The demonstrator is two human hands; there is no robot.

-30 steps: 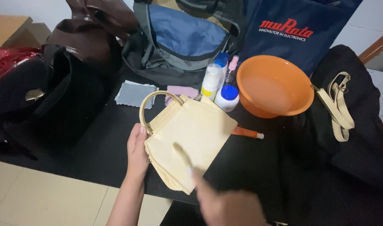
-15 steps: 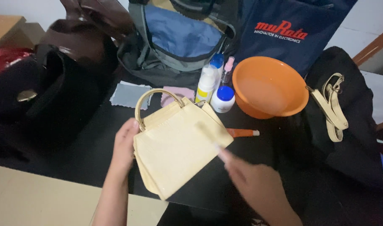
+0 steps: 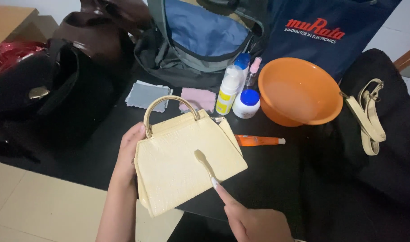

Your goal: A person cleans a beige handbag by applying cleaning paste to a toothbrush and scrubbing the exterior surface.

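Observation:
A cream handbag with a curved handle lies flat on the black table, overhanging its front edge. My left hand grips the bag's left edge. My right hand holds a small cream brush, its head resting on the middle of the bag's face, my forefinger stretched along the brush's stem.
Behind the bag stand a white-and-yellow pump bottle, a blue-lidded jar, a small pink spray bottle and an orange bowl. An orange tube, grey cloth and pink cloth lie nearby. Black bags sit left and right, a backpack behind.
My right hand has shifted the brush across the bag's face, from the bag's right edge back to its middle. My left hand keeps its grip on the bag's left edge.

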